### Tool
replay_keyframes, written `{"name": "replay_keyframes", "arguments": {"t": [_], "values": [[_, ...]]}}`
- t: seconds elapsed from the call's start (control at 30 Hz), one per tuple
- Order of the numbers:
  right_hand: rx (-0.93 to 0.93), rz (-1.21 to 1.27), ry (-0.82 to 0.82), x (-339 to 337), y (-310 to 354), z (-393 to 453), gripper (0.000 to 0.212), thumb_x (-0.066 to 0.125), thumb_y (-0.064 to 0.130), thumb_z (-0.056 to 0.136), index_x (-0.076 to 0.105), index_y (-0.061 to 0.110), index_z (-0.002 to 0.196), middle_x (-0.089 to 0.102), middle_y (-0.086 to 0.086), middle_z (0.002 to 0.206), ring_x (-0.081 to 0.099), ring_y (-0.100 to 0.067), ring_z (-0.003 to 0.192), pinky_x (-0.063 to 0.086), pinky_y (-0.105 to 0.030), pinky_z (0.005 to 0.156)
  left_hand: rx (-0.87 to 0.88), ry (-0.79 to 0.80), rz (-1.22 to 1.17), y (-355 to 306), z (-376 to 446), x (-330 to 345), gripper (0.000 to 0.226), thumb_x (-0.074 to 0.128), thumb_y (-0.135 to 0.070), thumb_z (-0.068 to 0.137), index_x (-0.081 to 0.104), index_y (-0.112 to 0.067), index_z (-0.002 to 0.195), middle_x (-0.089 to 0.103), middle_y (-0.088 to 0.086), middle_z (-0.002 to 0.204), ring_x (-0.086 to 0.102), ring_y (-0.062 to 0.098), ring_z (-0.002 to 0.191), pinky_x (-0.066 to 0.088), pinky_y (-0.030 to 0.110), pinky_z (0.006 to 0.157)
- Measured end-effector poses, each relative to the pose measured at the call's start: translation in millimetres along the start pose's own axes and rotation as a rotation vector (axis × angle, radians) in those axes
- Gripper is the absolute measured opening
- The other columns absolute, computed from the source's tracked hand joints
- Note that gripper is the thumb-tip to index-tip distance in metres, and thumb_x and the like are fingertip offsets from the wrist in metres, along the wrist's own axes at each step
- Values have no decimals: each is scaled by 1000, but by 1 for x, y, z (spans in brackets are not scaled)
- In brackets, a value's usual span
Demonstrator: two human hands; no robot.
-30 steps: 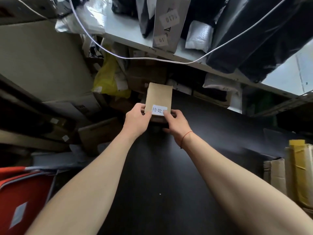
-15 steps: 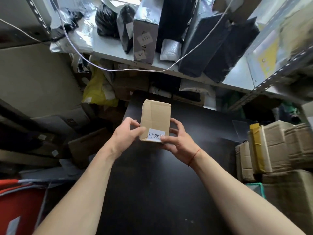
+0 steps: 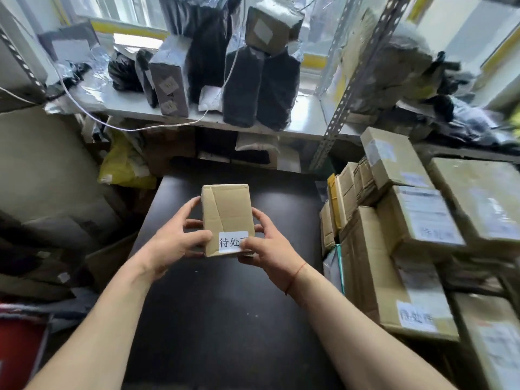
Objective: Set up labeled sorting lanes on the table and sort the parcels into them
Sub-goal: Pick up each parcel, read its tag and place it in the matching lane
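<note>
**Me:** Brown cardboard, small and oblong, is what I've got: one taped parcel box with a white printed label on its near end. A second ago it sat low at the far end of the black table; now I've lifted it clear and drawn it back toward my chest, over the middle of the tabletop.

**Spotter:** So it's off the surface. What does that tell you?

**Me:** My read is that this one is being checked and is about to go to a lane. The stack of brown cardboard boxes on my right carries what looks like the same label, so that pile seems the likely home.

**Spotter:** Hands?

**Me:** My left hand is curled round the box's left edge, thumb lying across the front near the label, fingers wrapped behind. My right hand clamps the right edge the same way, thumb tip covering the label's last character. Both grip firmly; neither is spread.

**Spotter:** And the box itself?

**Me:** Held tilted up toward my face, touching nothing but my hands.
</note>
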State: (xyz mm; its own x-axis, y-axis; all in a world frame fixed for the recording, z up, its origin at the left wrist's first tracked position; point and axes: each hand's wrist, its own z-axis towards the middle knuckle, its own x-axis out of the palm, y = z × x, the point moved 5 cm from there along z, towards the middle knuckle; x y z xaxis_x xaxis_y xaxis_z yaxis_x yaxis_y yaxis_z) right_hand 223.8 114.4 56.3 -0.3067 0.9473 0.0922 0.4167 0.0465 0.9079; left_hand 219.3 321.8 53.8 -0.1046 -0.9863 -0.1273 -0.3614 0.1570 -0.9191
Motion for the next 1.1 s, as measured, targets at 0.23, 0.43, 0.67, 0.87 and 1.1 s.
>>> {"name": "replay_keyframes", "arguments": {"t": [0.23, 0.43, 0.67, 0.87, 1.1], "values": [[-206, -247, -3, -42, 18, -96, 87, 80, 27, 67, 46, 57, 142, 55, -1, 138, 67, -23, 119, 60, -47, 98, 54, 45, 30, -49, -78, 69, 90, 73, -9, 95, 30, -59, 156, 65, 16, 129, 77, 29, 104, 66, 44, 80], [-253, -404, -114, -92, 38, -177, 92, 91, 45, 68, 43, 57, 146, 62, 13, 137, 62, -10, 128, 53, -44, 109, 68, 261, 69, -88, -105, 120, 102, 83, -12, 85, 28, -62, 155, 59, 21, 133, 78, 35, 102, 65, 50, 86], [-215, -486, -190, -160, 42, -264, 91, 94, 37, 77, 41, 48, 151, 65, 19, 133, 67, -2, 119, 58, -31, 101, 72, 435, 84, -107, -126, 207, 98, 86, -9, 85, 32, -61, 149, 59, 23, 127, 77, 42, 96, 65, 47, 88], [-230, -515, -268, -224, 38, -305, 92, 95, 45, 74, 45, 46, 150, 68, 21, 127, 67, 3, 114, 57, -29, 101, 103, 498, 95, -120, -128, 277, 84, 80, -11, 91, 39, -64, 141, 73, 16, 111, 77, 38, 98, 65, 51, 84], [-222, -388, -228, -275, 17, -304, 97, 97, 52, 62, 50, 42, 147, 71, 25, 114, 70, -7, 111, 63, -44, 92, -11, 493, 14, -116, -122, 330, 92, 84, -14, 80, 41, -56, 150, 63, 21, 114, 72, 30, 110, 64, 48, 81]]}}
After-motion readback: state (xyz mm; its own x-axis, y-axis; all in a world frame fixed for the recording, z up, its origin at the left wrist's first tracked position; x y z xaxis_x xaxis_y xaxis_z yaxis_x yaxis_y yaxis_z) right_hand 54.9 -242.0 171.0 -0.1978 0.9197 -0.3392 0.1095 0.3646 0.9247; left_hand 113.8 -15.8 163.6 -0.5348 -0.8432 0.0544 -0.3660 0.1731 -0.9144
